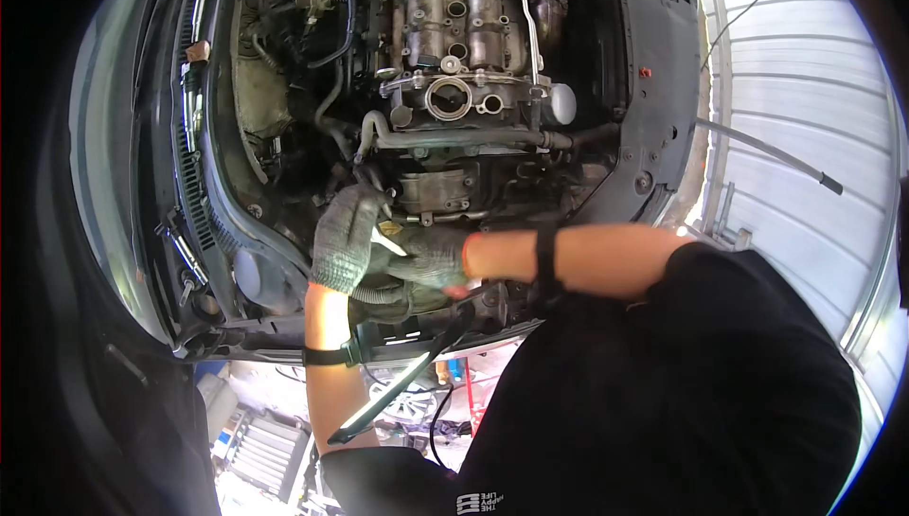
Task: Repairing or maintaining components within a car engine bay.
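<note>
My left hand [348, 237], in a grey knitted glove, reaches among hoses at the front of an open engine bay, fingers curled; what they grip is hidden. My right hand [426, 256], in a similar glove, reaches in from the right just behind it, blurred, its fingers mostly hidden. A narrow bright strip [388, 243] shows between the hands; I cannot make out what it is. Above them lie a curved coolant hose [417, 140] and a metal housing [436, 192]. Below, a ribbed hose [377, 296] runs past my left wrist.
The exposed engine top [437, 24] fills the upper middle. Sockets and extensions [186, 253] lie along the left cowl. A lit lamp bar [388, 398] slants below my hands. A long rod [767, 145] juts over the right fender [663, 62]; a white ribbed wall [795, 62] is beyond.
</note>
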`<control>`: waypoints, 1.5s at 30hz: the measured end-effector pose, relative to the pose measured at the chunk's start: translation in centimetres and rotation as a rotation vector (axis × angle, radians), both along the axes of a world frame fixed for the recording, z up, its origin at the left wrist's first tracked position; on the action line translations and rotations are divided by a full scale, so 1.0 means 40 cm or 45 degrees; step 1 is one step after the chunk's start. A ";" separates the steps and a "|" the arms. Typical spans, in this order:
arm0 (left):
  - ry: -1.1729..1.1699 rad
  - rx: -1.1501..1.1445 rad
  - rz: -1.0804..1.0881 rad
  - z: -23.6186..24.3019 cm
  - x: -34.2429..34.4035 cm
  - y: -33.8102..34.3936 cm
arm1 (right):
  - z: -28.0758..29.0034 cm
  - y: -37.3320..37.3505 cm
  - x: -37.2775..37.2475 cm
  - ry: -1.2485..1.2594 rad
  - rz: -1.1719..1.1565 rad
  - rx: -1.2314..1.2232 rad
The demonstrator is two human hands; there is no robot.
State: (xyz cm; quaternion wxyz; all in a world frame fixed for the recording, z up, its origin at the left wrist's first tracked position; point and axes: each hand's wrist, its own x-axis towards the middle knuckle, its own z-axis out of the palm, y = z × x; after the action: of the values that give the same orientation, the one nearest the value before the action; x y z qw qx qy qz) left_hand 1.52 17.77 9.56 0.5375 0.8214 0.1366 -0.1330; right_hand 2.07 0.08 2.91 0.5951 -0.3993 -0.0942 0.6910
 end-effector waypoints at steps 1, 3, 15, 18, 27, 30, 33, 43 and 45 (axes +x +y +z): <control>-0.035 0.089 -0.127 -0.005 -0.014 0.001 | 0.011 -0.038 0.074 -1.073 0.473 -0.157; -0.105 0.213 -0.085 -0.027 -0.069 -0.008 | 0.155 -0.057 0.196 -2.033 0.767 -0.288; -0.426 0.895 0.791 0.050 -0.417 -0.023 | 0.128 0.225 0.151 -2.157 1.188 -0.508; -0.465 0.580 1.278 -0.108 -0.614 -0.074 | 0.209 0.249 0.162 -2.276 1.210 -0.404; -0.684 1.206 0.910 -0.036 -0.588 -0.132 | 0.269 0.333 0.188 -2.871 2.560 0.476; -0.684 1.191 1.059 -0.064 -0.600 -0.147 | 0.250 0.343 0.210 -3.011 2.858 0.577; -0.755 1.076 1.072 -0.045 -0.598 -0.148 | 0.162 0.314 0.271 -2.884 2.526 0.441; -0.825 1.100 1.099 -0.069 -0.602 -0.144 | 0.286 0.342 0.168 -2.965 3.286 0.810; -0.829 1.091 1.102 -0.063 -0.603 -0.143 | 0.291 0.353 0.145 -3.028 3.193 0.831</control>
State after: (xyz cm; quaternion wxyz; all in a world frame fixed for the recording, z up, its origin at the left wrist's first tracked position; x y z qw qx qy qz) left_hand -22.60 12.05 7.03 0.1839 0.8311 0.3242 0.4127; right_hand 7.89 14.20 14.53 0.5850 0.2099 0.7834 -0.0055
